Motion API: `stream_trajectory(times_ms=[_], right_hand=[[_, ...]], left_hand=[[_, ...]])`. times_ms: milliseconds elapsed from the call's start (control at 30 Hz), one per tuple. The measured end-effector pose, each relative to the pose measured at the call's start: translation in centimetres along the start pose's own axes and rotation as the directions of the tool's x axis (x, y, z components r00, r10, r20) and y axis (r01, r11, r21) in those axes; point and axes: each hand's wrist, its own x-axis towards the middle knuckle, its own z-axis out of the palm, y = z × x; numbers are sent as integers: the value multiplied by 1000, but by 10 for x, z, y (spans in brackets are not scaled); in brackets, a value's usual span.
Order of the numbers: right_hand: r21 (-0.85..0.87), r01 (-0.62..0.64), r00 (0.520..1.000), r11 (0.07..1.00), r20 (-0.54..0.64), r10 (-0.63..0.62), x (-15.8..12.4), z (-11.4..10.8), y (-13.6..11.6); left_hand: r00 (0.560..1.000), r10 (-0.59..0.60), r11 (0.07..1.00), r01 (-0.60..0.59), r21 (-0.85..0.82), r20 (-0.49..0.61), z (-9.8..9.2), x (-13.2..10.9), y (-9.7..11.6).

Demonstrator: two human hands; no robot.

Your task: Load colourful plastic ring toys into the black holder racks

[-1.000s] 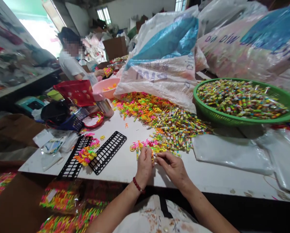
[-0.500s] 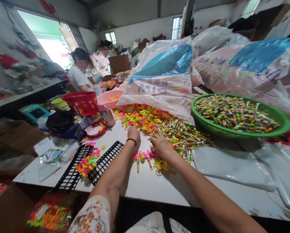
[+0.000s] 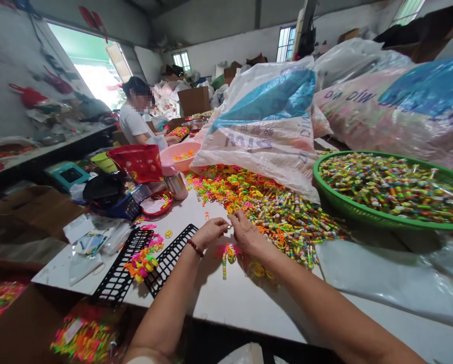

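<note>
My left hand (image 3: 212, 232), a dark red bead bracelet at its wrist, has its fingers pinched together above the white table. Its fingertips nearly meet those of my right hand (image 3: 248, 233), which is closed too. Something small and pale shows between them, too small to name. Just beyond spreads a heap of orange, yellow and pink plastic pieces (image 3: 226, 184), merging at right into small candy-filled tubes (image 3: 305, 227). Below my hands lie a tube with colourful candy (image 3: 224, 266) and a few pink and yellow pieces (image 3: 231, 252). My right forearm partly hides yellow rings (image 3: 258, 269).
A green basket (image 3: 347, 212) full of candy tubes stands at right, beside flat clear plastic bags (image 3: 385, 283). A large white-and-blue sack (image 3: 256, 136) rests behind the heap. Black plastic grids (image 3: 173, 258) with colourful pieces lie at left. A co-worker (image 3: 137, 119) is farther back.
My left hand has drawn back from the heap and come to my right hand, so their fingertips now almost meet. The view has turned slightly left.
</note>
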Motion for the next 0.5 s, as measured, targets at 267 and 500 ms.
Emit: stream_trajectory(times_ms=[267, 500], right_hand=[[58, -84, 994, 995, -65, 88, -19, -18, 3], [468, -64, 990, 881, -82, 115, -59, -15, -11]], left_hand=[[938, -60, 998, 60, -11, -341, -4, 66, 17], [895, 89, 996, -69, 61, -436, 15, 97, 32]])
